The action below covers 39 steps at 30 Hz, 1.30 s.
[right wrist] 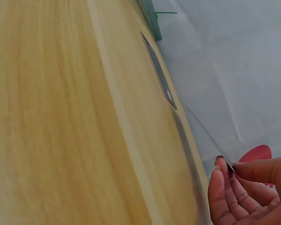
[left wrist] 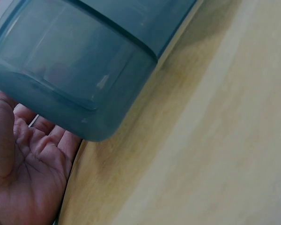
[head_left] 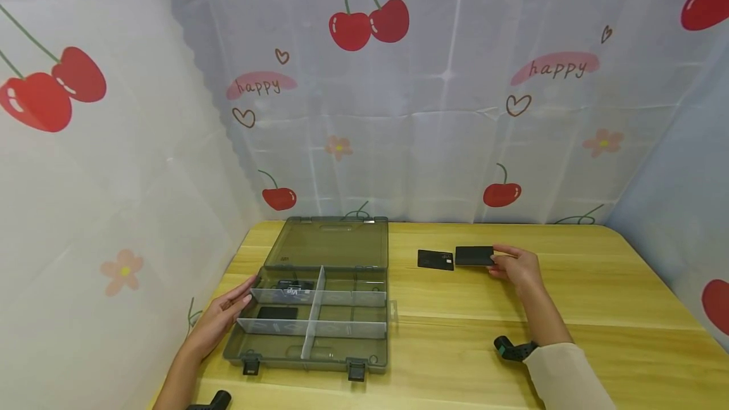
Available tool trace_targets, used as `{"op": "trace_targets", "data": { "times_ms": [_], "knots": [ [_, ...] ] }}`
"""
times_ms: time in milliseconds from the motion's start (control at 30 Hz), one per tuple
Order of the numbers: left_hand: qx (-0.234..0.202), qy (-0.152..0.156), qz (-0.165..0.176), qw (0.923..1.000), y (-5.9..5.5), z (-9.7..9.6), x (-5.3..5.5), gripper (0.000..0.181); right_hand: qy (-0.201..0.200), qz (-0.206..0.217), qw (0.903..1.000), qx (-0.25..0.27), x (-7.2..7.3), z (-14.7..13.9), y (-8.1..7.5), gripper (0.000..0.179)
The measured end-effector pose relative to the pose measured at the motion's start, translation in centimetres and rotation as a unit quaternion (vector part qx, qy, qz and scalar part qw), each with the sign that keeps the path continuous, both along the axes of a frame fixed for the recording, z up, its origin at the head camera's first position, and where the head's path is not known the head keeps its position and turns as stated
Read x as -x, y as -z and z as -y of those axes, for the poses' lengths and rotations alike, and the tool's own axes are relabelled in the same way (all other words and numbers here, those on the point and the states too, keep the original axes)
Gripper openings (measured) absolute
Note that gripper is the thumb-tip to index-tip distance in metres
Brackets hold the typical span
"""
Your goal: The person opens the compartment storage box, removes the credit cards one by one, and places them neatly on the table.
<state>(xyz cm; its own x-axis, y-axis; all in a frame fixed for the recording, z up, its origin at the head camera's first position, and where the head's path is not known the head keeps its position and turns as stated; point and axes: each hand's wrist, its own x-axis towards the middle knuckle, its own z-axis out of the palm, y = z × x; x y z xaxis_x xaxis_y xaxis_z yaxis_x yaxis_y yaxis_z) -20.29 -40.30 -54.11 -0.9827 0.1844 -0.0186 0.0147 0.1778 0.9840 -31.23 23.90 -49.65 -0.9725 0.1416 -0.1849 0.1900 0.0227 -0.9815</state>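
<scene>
My right hand (head_left: 516, 267) pinches a black card (head_left: 474, 255) by its right end between thumb and fingers. In the right wrist view that card (right wrist: 210, 136) shows nearly edge-on, raised off the table. Left of it, a second black card (head_left: 435, 259) with a small light chip lies flat. My left hand (head_left: 220, 319) touches the left side of a grey see-through divided box (head_left: 347, 367), its fingers fairly straight; the left wrist view shows the palm (left wrist: 33, 183) beside a box corner. Inside, one dark card (head_left: 294, 287) marked "Vip" and another (head_left: 277, 313) lie in separate left compartments.
The box lid (head_left: 333, 242) is folded back on the wooden table (head_left: 450, 353), and two latches (head_left: 356, 370) hang at the front. A cherry-printed curtain (head_left: 421, 144) rises behind the table and along its sides.
</scene>
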Motion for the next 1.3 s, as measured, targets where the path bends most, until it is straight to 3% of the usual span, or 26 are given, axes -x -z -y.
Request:
{"op": "trace_targets", "data": {
  "times_ms": [433, 1300],
  "knots": [
    [-0.006, -0.001, 0.007, 1.0000, 0.05, 0.01, 0.00, 0.057, -0.012, -0.007, 0.9982, -0.058, -0.08, -0.07, 0.94, 0.045],
    [0.008, 0.011, 0.002, 0.9999, -0.01, 0.21, -0.02, 0.057, -0.014, -0.008, 0.9959, -0.089, -0.28, 0.44, 0.71, 0.039]
  ]
}}
